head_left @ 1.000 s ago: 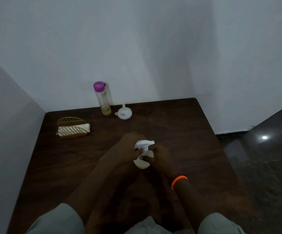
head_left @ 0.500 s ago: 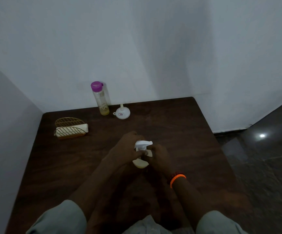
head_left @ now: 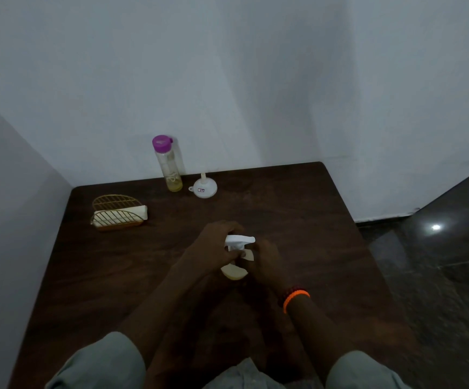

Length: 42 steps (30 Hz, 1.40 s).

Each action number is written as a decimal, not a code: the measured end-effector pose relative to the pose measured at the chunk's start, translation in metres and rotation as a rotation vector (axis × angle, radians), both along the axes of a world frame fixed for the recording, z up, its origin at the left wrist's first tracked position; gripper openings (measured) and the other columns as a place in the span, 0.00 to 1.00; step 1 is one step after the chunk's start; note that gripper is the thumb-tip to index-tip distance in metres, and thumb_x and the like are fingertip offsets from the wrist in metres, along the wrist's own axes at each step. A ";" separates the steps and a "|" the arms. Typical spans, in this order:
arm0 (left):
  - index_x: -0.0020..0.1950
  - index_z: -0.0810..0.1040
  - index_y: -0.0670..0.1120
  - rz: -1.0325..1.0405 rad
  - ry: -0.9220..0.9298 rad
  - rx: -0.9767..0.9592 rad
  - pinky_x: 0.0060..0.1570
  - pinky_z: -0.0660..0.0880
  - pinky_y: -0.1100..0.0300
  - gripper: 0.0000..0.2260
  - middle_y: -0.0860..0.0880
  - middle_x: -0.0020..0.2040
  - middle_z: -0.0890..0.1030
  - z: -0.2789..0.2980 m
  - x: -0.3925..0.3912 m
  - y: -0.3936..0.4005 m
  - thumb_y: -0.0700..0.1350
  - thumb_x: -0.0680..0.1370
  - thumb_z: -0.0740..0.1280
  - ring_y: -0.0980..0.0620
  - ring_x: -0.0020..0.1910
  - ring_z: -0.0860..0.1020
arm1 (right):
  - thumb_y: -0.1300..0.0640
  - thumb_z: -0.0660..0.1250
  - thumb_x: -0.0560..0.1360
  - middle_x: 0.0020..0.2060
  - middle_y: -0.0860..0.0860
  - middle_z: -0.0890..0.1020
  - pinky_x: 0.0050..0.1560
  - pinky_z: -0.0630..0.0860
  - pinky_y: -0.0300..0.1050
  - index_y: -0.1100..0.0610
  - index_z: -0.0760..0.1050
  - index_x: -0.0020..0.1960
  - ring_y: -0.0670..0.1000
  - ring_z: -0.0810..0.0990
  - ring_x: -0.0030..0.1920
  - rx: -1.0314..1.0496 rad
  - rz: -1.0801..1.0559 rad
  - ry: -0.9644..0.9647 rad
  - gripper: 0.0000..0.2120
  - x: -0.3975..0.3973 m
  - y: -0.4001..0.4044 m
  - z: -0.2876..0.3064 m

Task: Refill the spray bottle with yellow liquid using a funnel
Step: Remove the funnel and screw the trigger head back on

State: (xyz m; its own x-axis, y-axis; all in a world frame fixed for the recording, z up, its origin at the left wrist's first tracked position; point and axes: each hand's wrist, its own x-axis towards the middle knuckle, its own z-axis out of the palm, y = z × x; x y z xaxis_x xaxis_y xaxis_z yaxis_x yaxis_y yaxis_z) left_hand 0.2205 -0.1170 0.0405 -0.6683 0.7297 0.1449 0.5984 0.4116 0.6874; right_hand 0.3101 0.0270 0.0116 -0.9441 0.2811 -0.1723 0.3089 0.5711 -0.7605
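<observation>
One spray bottle [head_left: 234, 272] mid-table [head_left: 297, 220], gripped by two hands: left [head_left: 213, 249] curled round the white spray head [head_left: 238, 240], right [head_left: 265, 263] wrapped round the body. One purple-capped bottle [head_left: 168, 167] with a little yellow liquid at the far edge, one white funnel [head_left: 204, 188] just beside it, one gold wire rack [head_left: 118, 213] further left. One orange wristband [head_left: 296, 299] on the right wrist. Against half a second ago: same grip, same spot, spray head barely turned.
</observation>
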 end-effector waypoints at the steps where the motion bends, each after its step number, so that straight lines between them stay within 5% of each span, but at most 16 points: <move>1: 0.53 0.82 0.47 -0.006 -0.014 0.013 0.49 0.77 0.62 0.14 0.54 0.48 0.84 0.001 0.001 0.001 0.48 0.70 0.77 0.58 0.46 0.81 | 0.54 0.79 0.68 0.46 0.55 0.86 0.47 0.77 0.45 0.60 0.83 0.50 0.49 0.82 0.45 -0.005 0.003 0.005 0.15 0.000 0.000 -0.001; 4: 0.54 0.82 0.46 -0.056 -0.041 0.040 0.47 0.76 0.68 0.12 0.54 0.48 0.85 0.003 0.001 0.001 0.42 0.71 0.75 0.59 0.46 0.82 | 0.57 0.78 0.69 0.45 0.57 0.85 0.48 0.77 0.48 0.63 0.83 0.50 0.49 0.81 0.44 -0.001 -0.021 0.021 0.14 0.002 0.000 0.001; 7: 0.54 0.82 0.48 -0.066 -0.032 0.013 0.48 0.78 0.63 0.14 0.55 0.48 0.84 0.001 -0.001 0.000 0.44 0.69 0.76 0.59 0.47 0.82 | 0.57 0.76 0.70 0.41 0.56 0.85 0.42 0.76 0.46 0.63 0.83 0.45 0.49 0.81 0.40 0.038 0.023 -0.004 0.09 0.002 0.002 0.004; 10: 0.52 0.83 0.47 -0.032 -0.037 0.016 0.46 0.79 0.59 0.12 0.54 0.46 0.85 0.000 -0.002 -0.001 0.45 0.70 0.76 0.59 0.45 0.82 | 0.48 0.75 0.67 0.40 0.51 0.86 0.42 0.79 0.48 0.56 0.84 0.46 0.49 0.84 0.41 0.033 0.030 -0.046 0.13 -0.001 0.003 0.003; 15: 0.55 0.83 0.47 -0.077 -0.065 0.007 0.49 0.76 0.68 0.15 0.54 0.49 0.85 0.001 -0.003 0.000 0.39 0.69 0.73 0.59 0.47 0.82 | 0.37 0.72 0.63 0.44 0.47 0.84 0.45 0.81 0.49 0.52 0.81 0.51 0.45 0.82 0.43 0.005 0.012 -0.066 0.24 -0.001 0.009 -0.028; 21: 0.54 0.83 0.44 -0.038 -0.031 0.037 0.49 0.78 0.58 0.14 0.52 0.48 0.85 0.000 -0.004 -0.002 0.44 0.69 0.77 0.57 0.46 0.82 | 0.53 0.77 0.69 0.44 0.55 0.86 0.48 0.80 0.53 0.59 0.83 0.49 0.52 0.84 0.45 -0.006 0.021 -0.057 0.12 -0.001 -0.001 0.007; 26: 0.61 0.81 0.46 -0.079 -0.075 0.027 0.55 0.77 0.64 0.22 0.52 0.55 0.84 0.000 -0.003 -0.004 0.38 0.67 0.75 0.58 0.53 0.81 | 0.52 0.78 0.69 0.48 0.54 0.85 0.50 0.79 0.49 0.59 0.82 0.54 0.51 0.83 0.48 0.002 -0.005 -0.034 0.17 0.001 0.000 0.003; 31: 0.63 0.79 0.45 0.057 -0.021 0.004 0.52 0.78 0.59 0.25 0.50 0.54 0.83 -0.003 0.001 -0.003 0.48 0.68 0.79 0.56 0.50 0.80 | 0.53 0.78 0.69 0.45 0.53 0.86 0.46 0.77 0.45 0.58 0.84 0.50 0.47 0.81 0.42 0.010 0.015 -0.025 0.13 -0.001 -0.001 0.007; 35: 0.63 0.79 0.46 -0.042 -0.080 0.015 0.57 0.76 0.66 0.23 0.51 0.58 0.83 -0.001 0.001 -0.004 0.38 0.69 0.75 0.57 0.55 0.81 | 0.51 0.78 0.68 0.49 0.51 0.85 0.46 0.75 0.41 0.57 0.82 0.54 0.46 0.81 0.46 0.008 0.007 -0.023 0.17 0.001 -0.001 0.001; 40: 0.62 0.79 0.43 0.038 -0.011 -0.022 0.54 0.77 0.56 0.25 0.46 0.55 0.82 0.000 0.001 -0.005 0.48 0.67 0.79 0.51 0.52 0.80 | 0.59 0.76 0.71 0.45 0.52 0.84 0.48 0.75 0.45 0.63 0.82 0.52 0.48 0.80 0.44 0.001 0.019 -0.004 0.12 0.001 -0.002 0.002; 42: 0.62 0.79 0.45 0.058 -0.032 -0.013 0.52 0.76 0.65 0.24 0.49 0.54 0.83 0.000 0.004 -0.004 0.46 0.68 0.78 0.58 0.50 0.79 | 0.56 0.77 0.69 0.42 0.49 0.84 0.45 0.74 0.43 0.59 0.83 0.50 0.43 0.78 0.40 -0.029 0.021 0.011 0.12 -0.001 -0.002 0.001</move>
